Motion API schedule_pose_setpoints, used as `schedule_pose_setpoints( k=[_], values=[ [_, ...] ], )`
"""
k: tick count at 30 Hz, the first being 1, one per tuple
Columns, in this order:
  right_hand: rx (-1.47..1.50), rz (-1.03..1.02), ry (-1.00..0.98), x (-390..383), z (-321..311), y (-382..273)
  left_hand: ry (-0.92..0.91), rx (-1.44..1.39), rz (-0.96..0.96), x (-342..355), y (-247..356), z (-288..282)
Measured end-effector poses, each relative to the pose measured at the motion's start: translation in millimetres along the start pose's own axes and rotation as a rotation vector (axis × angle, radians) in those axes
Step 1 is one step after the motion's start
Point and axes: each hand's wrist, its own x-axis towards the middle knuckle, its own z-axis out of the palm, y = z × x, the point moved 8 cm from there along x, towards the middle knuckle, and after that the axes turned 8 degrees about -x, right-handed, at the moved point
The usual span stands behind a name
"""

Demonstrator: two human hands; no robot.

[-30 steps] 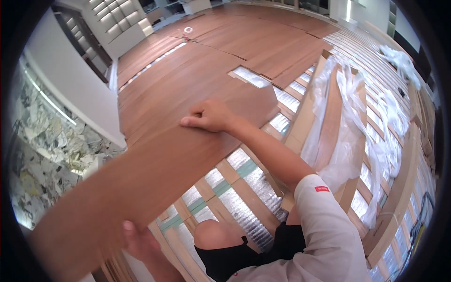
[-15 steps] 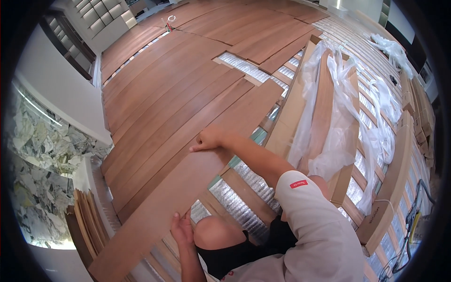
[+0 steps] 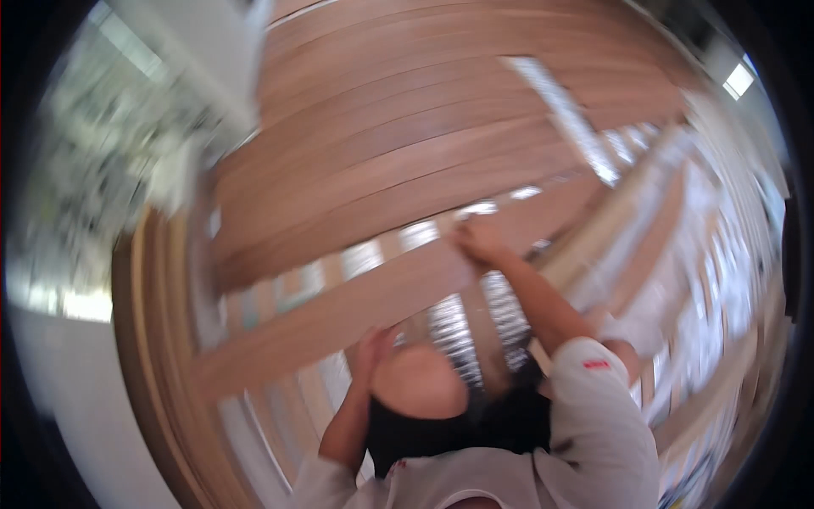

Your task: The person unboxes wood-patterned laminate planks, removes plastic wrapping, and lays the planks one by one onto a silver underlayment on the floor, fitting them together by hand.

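A long reddish-brown floorboard (image 3: pixel 339 314) lies slantwise in front of me over the joists, tilted up to the right. My right hand (image 3: pixel 479 242) grips it farther along, fingers curled at its far edge. My left hand (image 3: pixel 373 349) is closed at its near edge beside my bent knee, blurred by motion. Brown board surface runs on past my right hand; whether it is the same piece, I cannot tell. Between this board and the laid floor (image 3: pixel 381 170), a strip of joists and silvery foil (image 3: pixel 363 259) shows.
Several upright boards (image 3: pixel 161 339) stand by the wall at left, near a marble-patterned panel (image 3: pixel 102 170). To the right lies an opened carton (image 3: pixel 585 246) with clear plastic wrap (image 3: pixel 670 280) and boards. Joists with foil (image 3: pixel 449 331) between them lie before my knees.
My view has turned and come nearer. The held board now lies apart from the laid floor, with foil and joists exposed between. Both hands stay at the board.
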Motion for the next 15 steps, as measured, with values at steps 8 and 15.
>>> schedule_pose_setpoints(
  k=[8, 15],
  values=[
    [-0.291, 0.067, 0.664, -41.6, -50.9, 50.2, -0.152, -0.009, 0.042, 29.5, -49.2, 9.4],
    [0.002, 0.738, 0.349, -32.9, -9.2, 261.4, -0.282, 0.112, 0.137, 68.7, -47.3, 32.5]
  ],
)
